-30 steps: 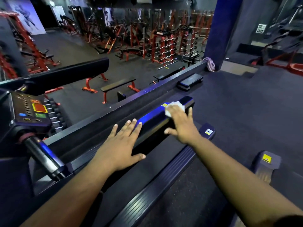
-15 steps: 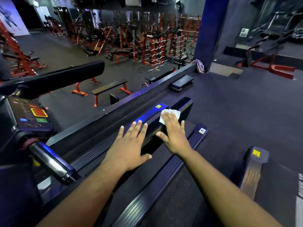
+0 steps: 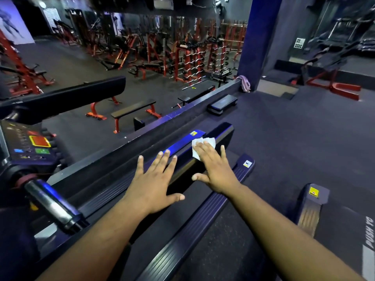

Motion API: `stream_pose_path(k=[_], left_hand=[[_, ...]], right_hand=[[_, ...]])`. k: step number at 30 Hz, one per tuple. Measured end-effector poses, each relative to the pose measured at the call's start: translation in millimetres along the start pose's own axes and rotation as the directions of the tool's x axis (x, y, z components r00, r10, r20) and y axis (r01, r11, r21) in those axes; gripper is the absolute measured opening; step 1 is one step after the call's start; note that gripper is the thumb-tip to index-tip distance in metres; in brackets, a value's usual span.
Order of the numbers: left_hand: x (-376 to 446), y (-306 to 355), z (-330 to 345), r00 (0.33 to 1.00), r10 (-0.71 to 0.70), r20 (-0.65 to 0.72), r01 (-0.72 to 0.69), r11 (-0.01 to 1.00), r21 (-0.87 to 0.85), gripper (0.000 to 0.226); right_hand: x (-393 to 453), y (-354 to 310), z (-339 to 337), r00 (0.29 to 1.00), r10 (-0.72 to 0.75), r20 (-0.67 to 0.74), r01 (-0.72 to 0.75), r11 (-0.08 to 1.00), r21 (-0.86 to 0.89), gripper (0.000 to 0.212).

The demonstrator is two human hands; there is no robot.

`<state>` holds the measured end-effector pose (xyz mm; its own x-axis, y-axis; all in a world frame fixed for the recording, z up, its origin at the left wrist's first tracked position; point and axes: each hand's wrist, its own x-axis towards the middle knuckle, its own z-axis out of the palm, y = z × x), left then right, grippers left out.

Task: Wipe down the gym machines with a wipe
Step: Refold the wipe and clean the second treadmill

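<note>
Wiping the treadmill rail (image 3: pixel 180 147), you are pressing the wipe (image 3: pixel 203 146) under your flat right hand (image 3: pixel 215 169) (left hand (image 3: pixel 154 183) spread, bracing), needing another stroke along it.

head cam | faces forward-down | close over treadmill (image 3: pixel 203 220) | gym floor (image 3: pixel 304 138) beyond

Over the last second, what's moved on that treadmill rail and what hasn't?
The right hand has drawn the white wipe back along the rail, away from its far end toward the person. The left hand stays flat on the rail, fingers spread. Nothing gripped or released.
</note>
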<state>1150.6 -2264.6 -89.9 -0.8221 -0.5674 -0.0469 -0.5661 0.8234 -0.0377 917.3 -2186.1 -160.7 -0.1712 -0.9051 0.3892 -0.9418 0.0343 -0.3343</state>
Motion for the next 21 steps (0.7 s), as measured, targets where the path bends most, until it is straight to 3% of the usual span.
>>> stream_pose_path(k=[7,12,15,19,21], left_hand=[[60,45,-9,1.0,0.023,-0.019,-0.023,0.999,0.03,0.111],[130,81,-9,1.0,0.008,0.004,-0.008,0.998,0.066,0.111],[165,93,-6,1.0,-0.017,-0.025,0.019,0.997,0.075,0.11],[182,99,-3,0.999,-0.045,-0.029,0.047,0.997,0.069,0.109],[183,99,-3,0.999,-0.048,-0.022,0.05,0.996,0.075,0.11]], right_hand=[[48,104,-29,0.991,0.13,-0.044,-0.129,0.992,0.009,0.1],[63,120,-15,0.958,0.174,-0.229,-0.111,0.958,0.265,0.071],[70,115,-5,0.895,0.345,-0.282,-0.173,0.853,0.492,0.054],[70,121,3,0.797,0.569,-0.202,-0.265,0.63,0.729,0.045],[62,125,8,0.745,0.647,-0.162,-0.279,0.523,0.805,0.03]])
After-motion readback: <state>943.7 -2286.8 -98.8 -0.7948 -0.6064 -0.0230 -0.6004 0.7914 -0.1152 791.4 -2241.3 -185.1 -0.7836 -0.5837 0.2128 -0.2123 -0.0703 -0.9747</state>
